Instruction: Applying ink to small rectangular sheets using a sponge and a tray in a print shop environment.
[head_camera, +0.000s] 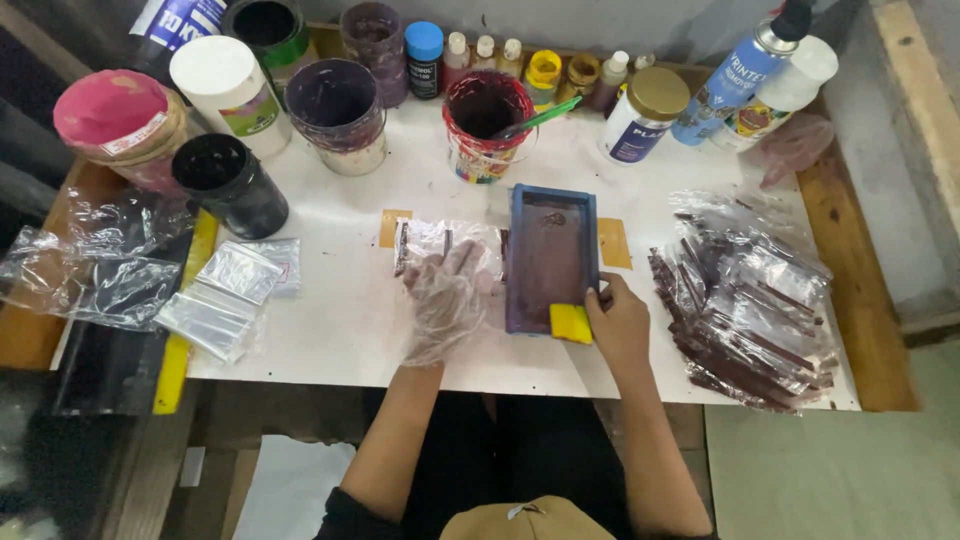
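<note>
My left hand (445, 298), in a thin clear plastic glove, lies flat with fingers spread on a clear plastic bag (440, 242) on the white table (340, 320). My right hand (622, 322) is bare and grips a small yellow squeegee (571, 323) at the near right corner of a blue-framed printing screen (551, 257). The screen lies flat just right of the bag, its mesh stained dark purple.
A heap of printed clear bags (745, 300) lies at the right. Loose clear bags (225, 295) and a yellow ruler (182, 330) lie at the left. Paint pots, jars and bottles line the back, among them a red-stained pot (486, 125) with a green stick.
</note>
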